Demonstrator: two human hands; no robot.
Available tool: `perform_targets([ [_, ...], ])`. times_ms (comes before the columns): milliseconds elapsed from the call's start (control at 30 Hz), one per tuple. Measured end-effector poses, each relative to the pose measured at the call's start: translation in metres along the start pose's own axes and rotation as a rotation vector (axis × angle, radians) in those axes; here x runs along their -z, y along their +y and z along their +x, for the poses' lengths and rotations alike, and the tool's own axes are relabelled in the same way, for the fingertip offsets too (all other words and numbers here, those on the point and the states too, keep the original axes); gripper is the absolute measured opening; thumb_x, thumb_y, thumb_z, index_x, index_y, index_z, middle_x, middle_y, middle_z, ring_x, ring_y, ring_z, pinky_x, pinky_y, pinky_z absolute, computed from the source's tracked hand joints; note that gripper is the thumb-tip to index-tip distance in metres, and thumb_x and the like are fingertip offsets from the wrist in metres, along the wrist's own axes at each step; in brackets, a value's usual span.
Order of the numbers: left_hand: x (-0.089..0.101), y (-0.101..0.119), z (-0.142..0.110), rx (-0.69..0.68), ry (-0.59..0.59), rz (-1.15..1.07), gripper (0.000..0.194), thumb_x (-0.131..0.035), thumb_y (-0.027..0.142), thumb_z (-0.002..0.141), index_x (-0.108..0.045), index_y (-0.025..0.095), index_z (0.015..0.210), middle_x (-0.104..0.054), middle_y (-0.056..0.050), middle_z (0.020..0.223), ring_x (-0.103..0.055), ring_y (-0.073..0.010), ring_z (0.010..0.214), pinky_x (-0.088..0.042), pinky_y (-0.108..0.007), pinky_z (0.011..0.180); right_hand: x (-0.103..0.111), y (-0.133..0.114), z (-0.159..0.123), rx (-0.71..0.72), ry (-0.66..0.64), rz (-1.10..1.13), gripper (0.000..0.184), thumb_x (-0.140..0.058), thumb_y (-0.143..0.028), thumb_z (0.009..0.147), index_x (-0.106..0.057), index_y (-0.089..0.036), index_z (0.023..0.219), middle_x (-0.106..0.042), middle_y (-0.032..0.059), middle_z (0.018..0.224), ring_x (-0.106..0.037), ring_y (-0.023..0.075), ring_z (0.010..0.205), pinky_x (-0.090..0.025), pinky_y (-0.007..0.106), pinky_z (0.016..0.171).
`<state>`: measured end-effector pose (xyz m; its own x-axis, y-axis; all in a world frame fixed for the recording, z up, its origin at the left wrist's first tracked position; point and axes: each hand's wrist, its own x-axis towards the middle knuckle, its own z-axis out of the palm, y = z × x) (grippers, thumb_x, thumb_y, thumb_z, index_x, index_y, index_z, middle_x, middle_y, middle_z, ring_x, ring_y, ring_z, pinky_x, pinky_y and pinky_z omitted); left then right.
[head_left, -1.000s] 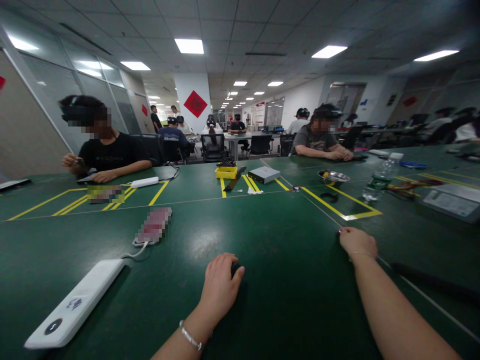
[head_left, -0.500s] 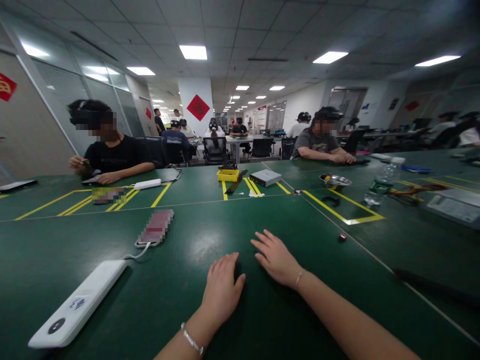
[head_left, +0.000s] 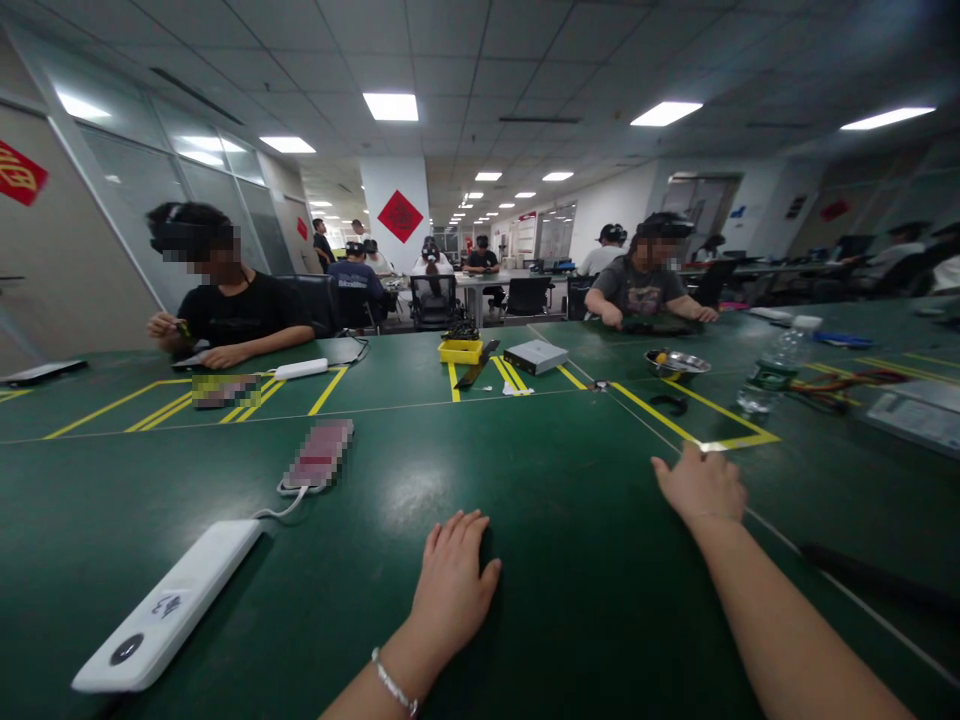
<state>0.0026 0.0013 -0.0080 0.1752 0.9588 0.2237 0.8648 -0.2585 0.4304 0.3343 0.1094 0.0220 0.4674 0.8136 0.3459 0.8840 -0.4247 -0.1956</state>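
My left hand [head_left: 456, 570] lies palm down on the green tabletop [head_left: 570, 600], fingers out and thumb apart, with nothing seen in it. To the right, my right hand [head_left: 703, 485] is over the table by the pale seam line, near the front corner of a yellow tape outline [head_left: 739, 442]. Its thumb stands away from the other fingers, which are partly bent forward. The small red object seen earlier at this spot is out of sight, apparently behind that hand. A white power bank-like device [head_left: 176, 605] is cabled to a phone [head_left: 319, 455] on the left.
Beyond the right hand stand a clear water bottle [head_left: 778, 365], a metal bowl [head_left: 677, 364] and a black curved piece [head_left: 667, 404]. Farther back are a yellow bin [head_left: 460, 351] and a grey box [head_left: 535, 355]. Two people [head_left: 225, 310] [head_left: 649, 275] sit across the table.
My right hand left the small red object, came in beside my left hand with fingers spread, then went back right over that object's place. The left hand stayed nearly still.
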Motion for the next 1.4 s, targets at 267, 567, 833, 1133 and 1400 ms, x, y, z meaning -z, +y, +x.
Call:
perform_targets([
  [267,-0.001,0.0,-0.001,-0.009,0.0,0.015,0.044,-0.047,0.026,0.077,-0.045,0.021,0.121,-0.048,-0.007,0.128,-0.037,-0.0258,0.123,-0.023,-0.05,0.103,-0.013,0.022,0.012,-0.099,-0.197,-0.008,0.047,-0.034,-0.036,0.079,-0.048,-0.009,0.115,-0.05,0.023,0.11,-0.047,0.0378,0.101,-0.042,0.047,0.072],
  [567,0.0,0.001,-0.001,-0.012,-0.001,0.014,0.043,-0.047,0.024,0.076,-0.047,0.02,0.119,-0.049,-0.008,0.128,-0.038,-0.0265,0.122,-0.024,-0.05,0.102,-0.021,0.035,0.015,-0.019,-0.179,0.037,0.043,-0.032,-0.021,0.076,-0.06,-0.012,0.108,-0.054,0.0221,0.103,-0.054,0.0338,0.092,-0.043,0.042,0.071],
  [833,0.003,0.002,0.001,0.013,0.034,-0.064,0.041,-0.051,0.023,0.074,-0.05,0.021,0.114,-0.054,-0.008,0.121,-0.042,-0.0268,0.118,-0.026,-0.05,0.101,0.005,-0.019,-0.008,0.1,-0.171,0.293,0.036,-0.044,-0.026,0.072,-0.064,-0.014,0.099,-0.056,0.0162,0.104,-0.056,0.0253,0.088,-0.042,0.037,0.076],
  [1133,0.008,0.012,0.002,0.056,0.109,-0.428,0.03,-0.052,0.018,0.072,-0.053,0.022,0.102,-0.065,-0.001,0.09,-0.061,-0.016,0.082,-0.047,-0.03,0.074,0.027,-0.14,-0.142,0.436,-0.9,1.28,0.015,-0.06,-0.025,0.065,-0.058,-0.02,0.079,-0.06,-0.0006,0.068,-0.055,0.0145,0.065,-0.043,0.029,0.063],
  [1400,0.011,0.009,0.004,0.139,0.008,-0.563,0.022,-0.04,0.032,0.083,-0.055,0.02,0.094,-0.066,-0.001,0.079,-0.061,-0.0139,0.068,-0.045,-0.025,0.065,0.022,-0.103,-0.089,0.627,-0.438,0.681,0.028,-0.045,-0.036,0.079,-0.059,-0.017,0.095,-0.062,0.0098,0.094,-0.055,0.0213,0.089,-0.041,0.035,0.079],
])
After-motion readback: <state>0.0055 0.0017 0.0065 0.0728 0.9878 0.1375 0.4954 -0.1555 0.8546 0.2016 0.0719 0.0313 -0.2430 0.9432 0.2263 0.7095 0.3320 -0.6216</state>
